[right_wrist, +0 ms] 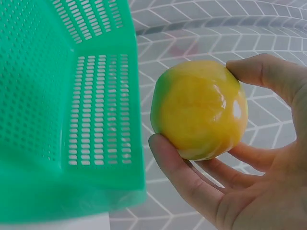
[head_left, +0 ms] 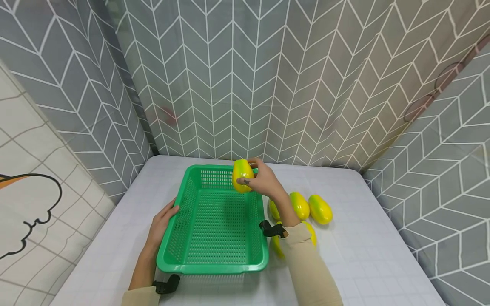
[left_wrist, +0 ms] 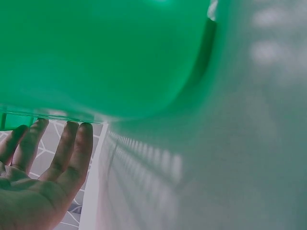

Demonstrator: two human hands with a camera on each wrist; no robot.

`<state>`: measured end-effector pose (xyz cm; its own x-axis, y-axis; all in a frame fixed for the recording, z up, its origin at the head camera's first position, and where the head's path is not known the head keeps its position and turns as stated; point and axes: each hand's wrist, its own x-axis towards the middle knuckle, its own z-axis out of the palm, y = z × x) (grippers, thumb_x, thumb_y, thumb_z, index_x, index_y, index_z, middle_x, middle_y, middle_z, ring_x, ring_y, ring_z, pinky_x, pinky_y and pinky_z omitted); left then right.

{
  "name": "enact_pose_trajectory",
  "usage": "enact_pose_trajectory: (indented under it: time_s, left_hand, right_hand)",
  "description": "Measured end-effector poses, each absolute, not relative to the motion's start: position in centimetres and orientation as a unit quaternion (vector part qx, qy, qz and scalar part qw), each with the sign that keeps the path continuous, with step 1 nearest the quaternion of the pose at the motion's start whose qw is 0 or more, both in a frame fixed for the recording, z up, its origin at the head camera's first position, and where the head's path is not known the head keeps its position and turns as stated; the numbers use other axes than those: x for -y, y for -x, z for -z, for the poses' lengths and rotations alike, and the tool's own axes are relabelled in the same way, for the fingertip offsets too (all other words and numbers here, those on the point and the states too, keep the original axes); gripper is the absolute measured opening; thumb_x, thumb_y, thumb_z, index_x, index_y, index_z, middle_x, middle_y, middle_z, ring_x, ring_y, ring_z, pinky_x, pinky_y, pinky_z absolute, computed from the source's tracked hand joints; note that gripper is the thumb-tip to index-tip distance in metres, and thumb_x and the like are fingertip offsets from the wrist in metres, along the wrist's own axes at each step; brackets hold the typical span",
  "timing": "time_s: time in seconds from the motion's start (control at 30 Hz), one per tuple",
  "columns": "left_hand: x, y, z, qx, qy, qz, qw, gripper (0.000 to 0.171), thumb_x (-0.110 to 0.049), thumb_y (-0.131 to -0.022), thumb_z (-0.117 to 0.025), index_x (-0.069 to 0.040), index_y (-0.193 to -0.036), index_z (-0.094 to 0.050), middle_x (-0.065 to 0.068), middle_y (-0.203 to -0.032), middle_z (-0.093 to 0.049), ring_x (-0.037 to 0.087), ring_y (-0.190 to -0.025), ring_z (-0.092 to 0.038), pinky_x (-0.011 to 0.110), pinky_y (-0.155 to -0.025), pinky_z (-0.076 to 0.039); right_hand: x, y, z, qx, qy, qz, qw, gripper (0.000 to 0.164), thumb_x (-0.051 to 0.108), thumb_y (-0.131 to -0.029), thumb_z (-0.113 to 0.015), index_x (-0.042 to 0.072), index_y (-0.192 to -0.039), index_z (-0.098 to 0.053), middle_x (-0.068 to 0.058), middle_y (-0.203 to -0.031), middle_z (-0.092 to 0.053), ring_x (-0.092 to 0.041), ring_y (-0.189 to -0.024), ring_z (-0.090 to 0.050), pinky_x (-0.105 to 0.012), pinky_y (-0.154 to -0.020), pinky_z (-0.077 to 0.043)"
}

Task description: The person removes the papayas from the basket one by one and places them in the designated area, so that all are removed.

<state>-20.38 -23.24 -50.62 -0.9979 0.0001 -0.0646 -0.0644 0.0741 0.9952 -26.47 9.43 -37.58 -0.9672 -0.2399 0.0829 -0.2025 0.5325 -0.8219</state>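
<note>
My right hand [head_left: 264, 179] holds a glossy yellow-green papaya [head_left: 242, 175] above the far right corner of a green plastic basket [head_left: 214, 269]. In the right wrist view, thumb and fingers grip the papaya [right_wrist: 201, 110] around its sides, beside the perforated basket wall [right_wrist: 98, 110]. At the basket's left side, my left hand [head_left: 158, 223] holds the rim, its thumb lying over the edge. From the left wrist view, its fingers [left_wrist: 64, 148] reach up to the underside of the rim. The basket's perforated floor shows bare.
Several more papayas [head_left: 320, 209] lie on the white-covered table [head_left: 356, 255] to the right of the basket, some partly hidden by the right forearm. Grey chevron-patterned curtains [head_left: 229, 85] stand behind the table and along its right side.
</note>
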Motion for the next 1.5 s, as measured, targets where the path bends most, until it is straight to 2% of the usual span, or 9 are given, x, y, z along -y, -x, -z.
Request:
enact_pose_trajectory:
  time_s: [0.3,0.57,0.8,1.0,1.13,1.23,1.33,1.5]
  left_hand:
    - [23.3,20.5,50.6,-0.739,0.027,-0.673,0.028,0.061,-0.04,-0.114,-0.045,-0.018,-0.169,-0.03,0.009,-0.176,-0.027,0.033,-0.161,-0.028,0.004,-0.089,-0.044]
    - [23.3,20.5,50.8,-0.739,0.026,-0.673,0.03,0.061,-0.04,-0.114,-0.045,-0.018,-0.169,-0.029,0.01,-0.177,-0.025,0.034,-0.161,-0.027,0.003,-0.089,-0.043]
    - [23.4,20.4,50.8,-0.738,0.03,-0.673,0.027,0.061,-0.042,-0.114,-0.045,-0.019,-0.169,-0.03,0.008,-0.176,-0.027,0.03,-0.158,-0.031,0.004,-0.09,-0.045]
    - [23.3,20.5,50.7,-0.732,0.026,-0.681,0.028,0.062,-0.041,-0.114,-0.045,-0.017,-0.169,-0.029,0.011,-0.176,-0.027,0.033,-0.158,-0.033,0.007,-0.09,-0.049]
    - [23.3,20.5,50.8,-0.735,0.024,-0.677,0.028,0.061,-0.04,-0.115,-0.044,-0.016,-0.169,-0.029,0.011,-0.176,-0.027,0.034,-0.16,-0.028,0.005,-0.09,-0.046]
    - [23.3,20.4,50.7,-0.736,0.026,-0.676,0.026,0.061,-0.041,-0.115,-0.045,-0.017,-0.169,-0.03,0.009,-0.176,-0.028,0.032,-0.159,-0.03,0.005,-0.09,-0.046]
    - [23.3,20.4,50.7,-0.735,0.029,-0.677,0.023,0.061,-0.042,-0.114,-0.045,-0.018,-0.168,-0.032,0.01,-0.175,-0.03,0.029,-0.155,-0.037,0.007,-0.091,-0.049]
    - [23.2,20.2,50.6,-0.735,0.037,-0.677,0.024,0.061,-0.045,-0.114,-0.046,-0.019,-0.168,-0.033,0.009,-0.175,-0.031,0.01,-0.139,-0.046,0.01,-0.092,-0.051]
  right_hand:
    - [-12.2,25.3,37.7,-0.873,0.094,0.478,0.02,0.08,0.028,-0.092,-0.081,0.011,-0.159,-0.04,-0.019,-0.161,-0.047,-0.041,-0.133,-0.063,-0.042,-0.088,-0.065]
    - [-14.7,24.3,37.7,-0.882,0.062,0.466,0.011,0.081,0.033,-0.092,-0.081,0.014,-0.16,-0.04,-0.017,-0.161,-0.047,-0.041,-0.134,-0.061,-0.045,-0.093,-0.064]
    - [-17.0,22.9,37.7,-0.882,0.035,0.47,0.013,0.082,0.03,-0.095,-0.08,0.011,-0.162,-0.037,-0.02,-0.165,-0.042,-0.045,-0.139,-0.057,-0.041,-0.088,-0.065]
    - [-19.1,21.7,38.0,-0.889,0.014,0.458,0.017,0.081,0.033,-0.096,-0.078,0.012,-0.162,-0.035,-0.02,-0.166,-0.04,-0.045,-0.141,-0.054,-0.051,-0.102,-0.06]
    - [-20.5,20.8,38.2,-0.891,0.001,0.454,0.015,0.084,0.036,-0.096,-0.078,0.012,-0.163,-0.034,-0.02,-0.167,-0.039,-0.045,-0.141,-0.054,-0.047,-0.099,-0.061]
    - [-21.5,20.1,38.3,-0.888,-0.004,0.459,0.011,0.086,0.035,-0.096,-0.079,0.009,-0.163,-0.033,-0.023,-0.167,-0.038,-0.046,-0.14,-0.054,-0.041,-0.092,-0.064]
    - [-22.6,19.5,38.4,-0.887,-0.008,0.462,0.007,0.086,0.032,-0.096,-0.079,0.007,-0.164,-0.032,-0.025,-0.167,-0.037,-0.047,-0.14,-0.054,-0.04,-0.09,-0.064]
    - [-24.2,18.6,38.8,-0.895,-0.019,0.445,0.003,0.086,0.032,-0.096,-0.079,0.005,-0.163,-0.032,-0.026,-0.166,-0.037,-0.049,-0.14,-0.052,-0.044,-0.093,-0.064]
